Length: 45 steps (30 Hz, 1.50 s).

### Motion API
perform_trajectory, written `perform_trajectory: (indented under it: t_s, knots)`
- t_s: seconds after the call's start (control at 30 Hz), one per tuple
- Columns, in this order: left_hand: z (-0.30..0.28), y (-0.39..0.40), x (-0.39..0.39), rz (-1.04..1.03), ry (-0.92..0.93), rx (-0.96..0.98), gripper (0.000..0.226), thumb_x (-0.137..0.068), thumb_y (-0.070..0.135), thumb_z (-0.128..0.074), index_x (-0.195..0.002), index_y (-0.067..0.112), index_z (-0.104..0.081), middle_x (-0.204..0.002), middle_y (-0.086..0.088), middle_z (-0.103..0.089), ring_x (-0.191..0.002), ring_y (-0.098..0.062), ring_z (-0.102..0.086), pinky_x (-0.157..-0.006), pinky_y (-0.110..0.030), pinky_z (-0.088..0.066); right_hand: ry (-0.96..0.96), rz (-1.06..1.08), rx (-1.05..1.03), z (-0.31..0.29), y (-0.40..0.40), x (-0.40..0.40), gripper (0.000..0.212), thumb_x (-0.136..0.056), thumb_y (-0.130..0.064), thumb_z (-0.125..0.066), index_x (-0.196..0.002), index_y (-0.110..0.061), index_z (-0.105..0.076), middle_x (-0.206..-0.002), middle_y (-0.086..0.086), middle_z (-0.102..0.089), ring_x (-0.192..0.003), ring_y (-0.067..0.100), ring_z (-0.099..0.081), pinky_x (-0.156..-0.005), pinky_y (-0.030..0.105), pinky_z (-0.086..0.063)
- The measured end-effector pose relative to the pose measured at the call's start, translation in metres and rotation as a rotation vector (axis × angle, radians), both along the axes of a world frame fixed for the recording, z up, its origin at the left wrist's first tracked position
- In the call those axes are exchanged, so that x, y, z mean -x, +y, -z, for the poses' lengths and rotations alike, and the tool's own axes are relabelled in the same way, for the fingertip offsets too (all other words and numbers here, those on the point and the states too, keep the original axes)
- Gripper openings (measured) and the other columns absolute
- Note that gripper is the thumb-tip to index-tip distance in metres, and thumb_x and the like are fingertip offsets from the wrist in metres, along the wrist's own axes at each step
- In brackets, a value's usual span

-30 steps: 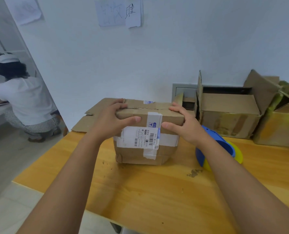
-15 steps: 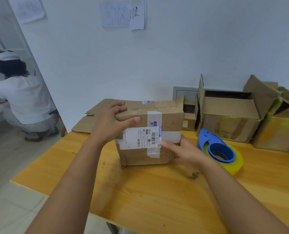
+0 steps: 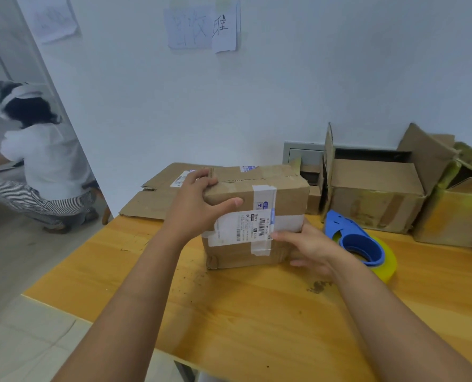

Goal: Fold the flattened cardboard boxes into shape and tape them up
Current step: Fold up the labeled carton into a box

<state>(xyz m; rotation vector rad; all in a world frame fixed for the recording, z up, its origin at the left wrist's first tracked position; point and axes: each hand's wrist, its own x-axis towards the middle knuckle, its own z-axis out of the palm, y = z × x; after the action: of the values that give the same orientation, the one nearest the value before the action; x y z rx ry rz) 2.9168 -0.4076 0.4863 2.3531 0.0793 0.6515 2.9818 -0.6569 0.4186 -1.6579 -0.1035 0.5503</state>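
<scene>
Against a white wall, the wooden table [image 3: 257, 312] carries a folded cardboard box [image 3: 257, 213] near its middle. Reaching forward, the left hand [image 3: 199, 208] grips the box's top left edge, thumb on the front. Lower, the right hand [image 3: 309, 246] lies with straight fingers against the box's lower right corner.

Wooden table [image 3: 257, 312], stained near the right. Paper notes [image 3: 204, 28] are taped to the white wall [image 3: 339, 78]. A crouching person [image 3: 44, 166] is seen at far left.
</scene>
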Motion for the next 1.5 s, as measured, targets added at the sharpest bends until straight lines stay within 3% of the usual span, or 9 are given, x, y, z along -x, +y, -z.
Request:
perform_trajectory:
  t_s: [0.23,0.4,0.53,0.67,0.8,0.97,1.07,1.33,1.5]
  knots:
    - [-0.004,-0.006,0.0,-0.013,-0.013,0.035,0.09,-0.068,0.071,-0.074,-0.137,0.016,-0.058,-0.146,0.015,-0.039,-0.122,0.0,-0.04,-0.096,-0.025,-0.039,-0.082,0.186,-0.277,0.006,0.007,0.001,0.064,-0.077,-0.014,-0.083,-0.132,-0.02,-0.05,-0.125,0.005,-0.066,-0.118,0.027,-0.062,-0.105,0.051,-0.048]
    - [-0.002,-0.016,0.0,-0.008,0.016,-0.02,0.095,-0.065,0.076,-0.071,-0.138,0.016,-0.056,-0.149,0.015,-0.036,-0.13,-0.008,-0.043,-0.105,-0.037,-0.046,-0.151,0.138,-0.089,0.005,0.007,0.008,0.054,-0.078,-0.023,-0.084,-0.122,-0.025,-0.053,-0.121,-0.004,-0.066,-0.107,0.011,-0.062,-0.07,0.02,-0.054]
    - [-0.002,-0.017,0.0,-0.006,0.018,-0.021,0.1,-0.061,0.081,-0.067,-0.138,0.018,-0.056,-0.147,0.017,-0.036,-0.122,0.0,-0.04,-0.1,-0.031,-0.044,-0.488,0.278,0.087,-0.017,-0.003,0.009,0.11,-0.072,-0.045,-0.086,-0.156,-0.032,-0.016,-0.16,-0.004,-0.025,-0.144,0.019,-0.031,-0.114,0.042,-0.034]
    - [-0.003,-0.017,0.0,0.003,0.028,-0.011,0.095,-0.064,0.077,-0.071,-0.138,0.018,-0.056,-0.146,0.018,-0.036,-0.118,0.005,-0.036,-0.096,-0.026,-0.039,-0.946,0.135,0.342,-0.052,-0.004,0.009,0.108,-0.066,-0.076,-0.072,-0.154,-0.047,-0.016,-0.163,-0.019,-0.006,-0.153,0.016,-0.004,-0.117,0.044,-0.018]
    - [-0.002,-0.015,0.002,0.068,0.033,0.054,0.07,-0.081,0.065,-0.067,-0.137,0.024,-0.056,-0.147,0.02,-0.035,-0.121,0.008,-0.033,-0.099,-0.023,-0.034,-0.961,0.061,0.495,-0.059,-0.001,-0.005,0.077,-0.076,-0.059,-0.077,-0.143,-0.032,-0.049,-0.151,-0.008,-0.032,-0.141,0.016,-0.032,-0.112,0.048,-0.039]
    - [-0.001,-0.012,0.009,0.139,-0.018,0.11,0.048,-0.106,0.044,-0.033,-0.148,0.023,-0.044,-0.156,0.013,-0.036,-0.14,0.002,-0.028,-0.12,-0.035,-0.024,-0.963,0.027,0.502,-0.065,-0.003,-0.017,0.072,-0.07,-0.064,-0.077,-0.134,-0.04,-0.055,-0.126,-0.024,-0.034,-0.123,0.009,-0.04,-0.098,0.033,-0.04]
    - [0.0,-0.01,0.008,0.134,-0.017,0.042,0.044,-0.107,0.038,-0.032,-0.146,0.022,-0.046,-0.155,0.009,-0.038,-0.143,-0.002,-0.027,-0.119,-0.033,-0.023,-0.922,-0.036,0.528,-0.073,-0.008,-0.025,0.078,-0.068,-0.066,-0.078,-0.138,-0.044,-0.05,-0.141,-0.02,-0.034,-0.126,0.006,-0.037,-0.104,0.037,-0.039]
    - [0.005,-0.009,0.015,0.064,0.063,0.381,0.092,-0.076,0.085,-0.041,-0.155,0.041,-0.019,-0.155,0.015,-0.033,-0.129,-0.011,-0.044,-0.103,-0.043,-0.046,-0.888,-0.114,0.652,-0.082,-0.008,-0.038,0.093,-0.065,-0.071,-0.076,-0.148,-0.047,-0.04,-0.163,-0.014,-0.025,-0.147,0.017,-0.028,-0.116,0.044,-0.028]
    - [0.025,-0.015,0.025,0.008,0.382,0.712,0.105,-0.055,0.105,-0.023,-0.144,0.049,-0.036,-0.134,0.012,-0.047,-0.119,-0.025,-0.051,-0.089,-0.05,-0.048,-0.906,-0.088,0.651,-0.078,-0.005,-0.039,0.094,-0.064,-0.074,-0.073,-0.147,-0.046,-0.041,-0.163,-0.012,-0.026,-0.146,0.017,-0.029,-0.115,0.044,-0.029]
